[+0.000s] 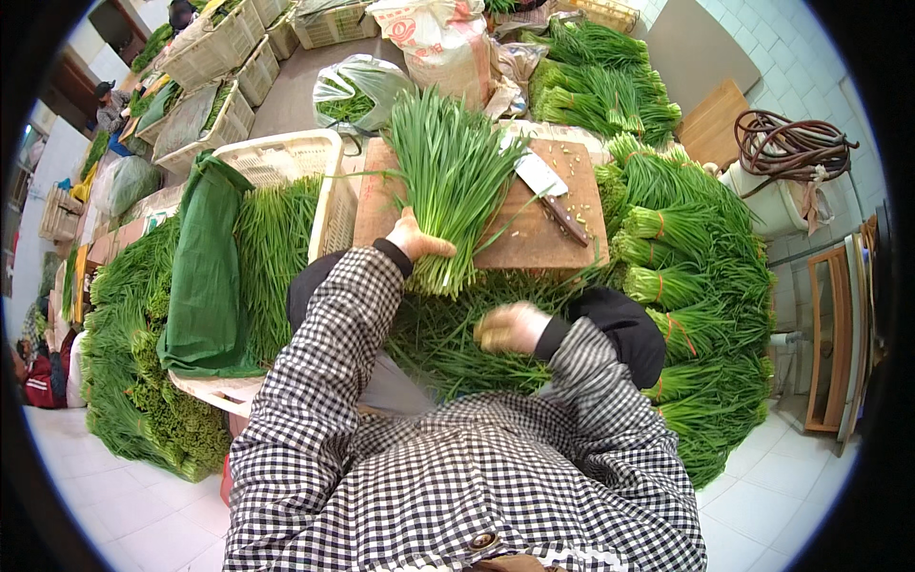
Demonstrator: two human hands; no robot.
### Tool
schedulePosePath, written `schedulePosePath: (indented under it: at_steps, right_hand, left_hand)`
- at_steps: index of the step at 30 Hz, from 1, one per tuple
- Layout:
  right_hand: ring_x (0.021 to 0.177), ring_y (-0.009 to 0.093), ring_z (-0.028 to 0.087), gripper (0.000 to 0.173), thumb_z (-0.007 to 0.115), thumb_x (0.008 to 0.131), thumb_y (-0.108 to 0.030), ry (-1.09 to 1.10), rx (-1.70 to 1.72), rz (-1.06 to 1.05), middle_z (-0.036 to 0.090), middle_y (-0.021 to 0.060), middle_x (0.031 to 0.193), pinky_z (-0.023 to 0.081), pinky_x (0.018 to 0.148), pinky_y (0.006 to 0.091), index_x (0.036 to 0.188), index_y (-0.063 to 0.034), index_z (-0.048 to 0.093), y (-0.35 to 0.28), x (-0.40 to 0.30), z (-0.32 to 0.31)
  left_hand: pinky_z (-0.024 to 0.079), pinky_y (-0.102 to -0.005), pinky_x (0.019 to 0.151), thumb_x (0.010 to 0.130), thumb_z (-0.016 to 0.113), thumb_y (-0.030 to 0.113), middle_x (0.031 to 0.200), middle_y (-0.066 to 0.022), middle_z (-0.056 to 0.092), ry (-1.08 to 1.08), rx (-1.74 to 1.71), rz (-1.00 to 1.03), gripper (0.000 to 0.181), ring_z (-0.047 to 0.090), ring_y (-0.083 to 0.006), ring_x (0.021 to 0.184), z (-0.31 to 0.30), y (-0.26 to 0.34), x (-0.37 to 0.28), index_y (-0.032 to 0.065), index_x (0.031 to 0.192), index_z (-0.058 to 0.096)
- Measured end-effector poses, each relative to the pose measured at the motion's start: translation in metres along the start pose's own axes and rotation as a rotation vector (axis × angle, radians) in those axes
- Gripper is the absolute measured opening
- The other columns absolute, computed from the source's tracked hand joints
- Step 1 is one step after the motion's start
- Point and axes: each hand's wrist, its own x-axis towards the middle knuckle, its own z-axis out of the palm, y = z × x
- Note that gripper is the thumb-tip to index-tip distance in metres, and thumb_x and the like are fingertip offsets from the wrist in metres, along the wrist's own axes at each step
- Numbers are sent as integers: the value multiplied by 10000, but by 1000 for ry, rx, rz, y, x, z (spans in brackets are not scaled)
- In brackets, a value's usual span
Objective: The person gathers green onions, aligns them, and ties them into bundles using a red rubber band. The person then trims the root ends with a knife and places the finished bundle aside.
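Note:
My left hand (418, 239) grips a thick bunch of long green leaves, which look like garlic chives (447, 171), near its pale cut ends. The bunch leans over the left part of a wooden chopping board (529, 243). On the board's right part lies a cleaver (541, 174) with a wooden handle, among small cut bits. My right hand (511, 327), slightly blurred, hovers with curled fingers over loose leaves (457, 357) between my knees; nothing shows in it.
A plastic crate (329, 193) of chives with a green cloth (207, 272) stands left. Tied bunches (661, 286) are heaped right. Behind the board are a plastic bag of greens (357, 96) and a woven sack (439, 50). A coiled hose (786, 146) hangs right. Another person (113, 114) sits far left.

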Motion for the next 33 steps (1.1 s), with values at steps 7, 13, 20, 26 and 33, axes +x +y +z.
schedulePosePath:
  at_steps: [7, 13, 20, 26, 33]
  right_hand:
    - [789, 124, 648, 185, 667, 912, -153, 823, 572, 19, 726, 61, 958, 512, 700, 267, 1045, -27, 696, 66, 111, -205]
    - [959, 221, 671, 441, 779, 813, -391, 711, 81, 533, 734, 131, 1028, 505, 890, 346, 1063, -30, 739, 91, 204, -263]
    - [777, 226, 675, 70, 682, 823, -143, 739, -863, 164, 686, 96, 775, 547, 671, 345, 834, -86, 723, 84, 218, -261]
    - [730, 192, 694, 360, 638, 913, -416, 533, -421, 318, 743, 60, 805, 538, 678, 305, 808, -93, 756, 39, 145, -277]
    - [691, 135, 624, 402, 656, 922, -453, 73, 953, 401, 697, 64, 815, 512, 611, 265, 1027, -68, 616, 28, 16, -139]
  left_hand:
    - [377, -376, 1087, 557, 948, 102, 1290, -167, 541, 54, 24, 13, 1119, 514, -275, 1215, 6, -11, -3, -77, 1391, 224]
    - [333, -406, 1123, 536, 925, 323, 1355, -273, 460, 118, 211, -58, 1185, 448, -362, 1282, 9, 20, -32, -90, 1432, 268]
    - [274, -460, 1150, 556, 903, 327, 1421, -286, 357, 91, 298, -176, 1167, 344, -420, 1342, 13, 43, -44, -6, 1476, 269]
    - [235, -441, 1171, 559, 922, 357, 1437, -296, 300, 39, 201, -114, 1229, 280, -403, 1367, 8, 30, -41, -49, 1478, 216]
    - [213, -435, 1175, 408, 1001, 413, 1480, -249, 115, 216, 121, -107, 1525, 201, -367, 1371, 13, 17, -30, -83, 1477, 33]
